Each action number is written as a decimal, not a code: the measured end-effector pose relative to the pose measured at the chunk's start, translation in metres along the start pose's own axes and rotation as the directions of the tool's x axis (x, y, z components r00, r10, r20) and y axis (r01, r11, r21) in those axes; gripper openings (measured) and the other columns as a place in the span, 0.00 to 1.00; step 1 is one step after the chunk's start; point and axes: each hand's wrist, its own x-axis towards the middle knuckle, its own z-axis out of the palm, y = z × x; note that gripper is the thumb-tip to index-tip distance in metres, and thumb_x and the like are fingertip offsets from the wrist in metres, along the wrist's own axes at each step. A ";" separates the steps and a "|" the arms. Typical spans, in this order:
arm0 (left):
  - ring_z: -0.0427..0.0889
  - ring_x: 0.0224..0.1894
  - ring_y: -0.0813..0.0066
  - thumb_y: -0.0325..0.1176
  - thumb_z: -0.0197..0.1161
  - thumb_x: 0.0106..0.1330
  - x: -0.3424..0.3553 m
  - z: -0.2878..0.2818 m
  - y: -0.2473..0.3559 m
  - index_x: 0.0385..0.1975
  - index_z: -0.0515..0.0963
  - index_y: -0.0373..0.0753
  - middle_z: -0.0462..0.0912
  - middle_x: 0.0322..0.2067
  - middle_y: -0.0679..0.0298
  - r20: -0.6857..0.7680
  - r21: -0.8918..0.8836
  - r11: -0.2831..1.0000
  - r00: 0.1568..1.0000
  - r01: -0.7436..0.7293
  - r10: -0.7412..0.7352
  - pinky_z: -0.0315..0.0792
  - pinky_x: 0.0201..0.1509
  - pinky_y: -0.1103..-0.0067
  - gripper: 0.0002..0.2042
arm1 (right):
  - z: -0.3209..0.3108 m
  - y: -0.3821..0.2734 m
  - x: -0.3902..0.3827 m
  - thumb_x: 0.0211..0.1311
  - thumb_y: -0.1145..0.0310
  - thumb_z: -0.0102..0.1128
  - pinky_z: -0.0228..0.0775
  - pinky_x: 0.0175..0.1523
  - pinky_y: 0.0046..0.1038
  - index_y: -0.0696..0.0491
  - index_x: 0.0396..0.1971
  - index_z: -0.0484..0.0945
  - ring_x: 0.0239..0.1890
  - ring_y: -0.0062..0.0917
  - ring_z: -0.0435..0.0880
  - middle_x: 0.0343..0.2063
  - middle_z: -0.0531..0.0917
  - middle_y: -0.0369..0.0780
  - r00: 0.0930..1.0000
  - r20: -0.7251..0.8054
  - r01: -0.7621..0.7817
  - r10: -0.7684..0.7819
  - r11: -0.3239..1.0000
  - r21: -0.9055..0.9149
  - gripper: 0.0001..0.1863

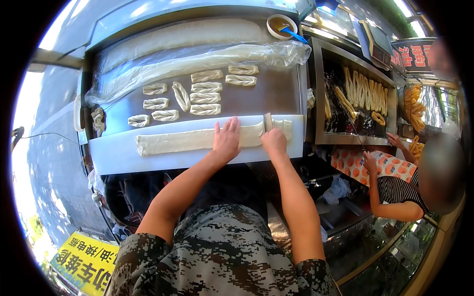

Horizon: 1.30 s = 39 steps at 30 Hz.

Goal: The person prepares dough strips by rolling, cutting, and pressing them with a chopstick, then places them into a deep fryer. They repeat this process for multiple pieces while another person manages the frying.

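A long flat strip of pale dough (175,141) lies across a white cutting board (113,155). My left hand (227,140) rests on the strip with its fingers stretched out. Closed round the handle of a knife (268,122), my right hand (274,142) is near the strip's right end. The blade stands across the dough, and a short section (282,127) lies to its right. Beyond the board, several twisted dough pieces (206,97) are spread over a metal worktop (266,101).
Clear plastic film (187,65) partly covers long dough rolls (187,37) at the back. A bowl (271,22) holds amber liquid and a blue-handled brush (295,34). On the right, a person (395,182) works at a fryer (321,138) with fried dough sticks (363,91).
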 end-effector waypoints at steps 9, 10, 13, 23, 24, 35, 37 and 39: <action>0.56 0.72 0.61 0.40 0.71 0.49 -0.001 -0.003 -0.002 0.69 0.57 0.35 0.57 0.69 0.56 -0.001 -0.021 1.000 1.000 0.010 -0.010 0.51 0.71 0.49 0.45 | 0.016 0.035 -0.064 0.58 0.67 0.56 0.74 0.44 0.48 0.64 0.39 0.78 0.36 0.57 0.81 0.29 0.82 0.59 0.992 -0.099 0.090 -0.084 0.994 0.068 0.15; 0.56 0.72 0.61 0.40 0.71 0.49 -0.001 -0.001 -0.004 0.69 0.57 0.35 0.57 0.69 0.57 -0.007 -0.025 1.000 1.000 0.003 -0.003 0.51 0.71 0.49 0.45 | 0.019 0.024 -0.065 0.58 0.67 0.56 0.73 0.44 0.49 0.63 0.39 0.78 0.36 0.57 0.81 0.28 0.81 0.60 0.986 -0.133 0.120 -0.103 0.985 0.125 0.15; 0.56 0.72 0.62 0.40 0.72 0.48 -0.001 0.004 -0.006 0.69 0.57 0.35 0.57 0.69 0.57 -0.019 -0.016 1.000 1.000 -0.006 0.006 0.51 0.72 0.49 0.46 | 0.023 -0.005 -0.057 0.57 0.68 0.57 0.73 0.44 0.49 0.64 0.39 0.78 0.35 0.57 0.81 0.27 0.82 0.59 0.984 -0.148 0.112 -0.096 0.989 0.102 0.15; 0.57 0.71 0.61 0.40 0.73 0.47 -0.007 -0.004 -0.018 0.69 0.57 0.35 0.58 0.68 0.57 -0.012 -0.011 1.000 1.000 -0.009 0.009 0.51 0.71 0.49 0.47 | 0.024 0.009 -0.041 0.57 0.68 0.56 0.76 0.46 0.45 0.66 0.40 0.78 0.39 0.54 0.83 0.31 0.83 0.59 0.995 0.027 0.095 -0.094 0.995 -0.028 0.16; 0.57 0.71 0.61 0.40 0.73 0.47 -0.008 -0.004 -0.017 0.69 0.57 0.35 0.58 0.68 0.57 -0.017 -0.014 1.000 1.000 -0.010 0.009 0.51 0.71 0.49 0.47 | 0.024 0.015 -0.052 0.58 0.67 0.57 0.76 0.45 0.46 0.65 0.40 0.78 0.39 0.54 0.83 0.31 0.83 0.59 0.996 0.014 0.090 -0.090 0.996 -0.027 0.16; 0.57 0.71 0.62 0.40 0.73 0.47 -0.015 0.005 -0.030 0.69 0.57 0.36 0.58 0.69 0.58 -0.037 -0.010 1.000 0.999 0.001 -0.002 0.49 0.72 0.49 0.47 | 0.037 -0.049 -0.048 0.56 0.70 0.55 0.75 0.45 0.48 0.64 0.36 0.78 0.37 0.55 0.83 0.29 0.83 0.59 0.999 -0.032 0.012 -0.012 1.000 0.004 0.13; 0.59 0.70 0.63 0.36 0.69 0.50 -0.023 -0.006 -0.032 0.67 0.59 0.35 0.60 0.67 0.57 -0.031 -0.059 0.998 1.000 0.005 -0.006 0.52 0.71 0.48 0.42 | 0.026 -0.058 -0.027 0.54 0.71 0.54 0.75 0.47 0.48 0.64 0.34 0.80 0.40 0.54 0.83 0.31 0.83 0.60 0.998 0.066 0.010 -0.008 1.000 -0.016 0.13; 0.59 0.70 0.63 0.36 0.69 0.50 -0.025 -0.009 -0.034 0.67 0.59 0.34 0.60 0.67 0.57 -0.027 -0.065 0.998 1.000 0.003 -0.004 0.52 0.71 0.48 0.42 | 0.025 -0.059 -0.026 0.52 0.72 0.53 0.75 0.47 0.48 0.64 0.31 0.80 0.39 0.55 0.83 0.32 0.82 0.61 0.998 0.067 0.000 0.002 1.000 -0.023 0.12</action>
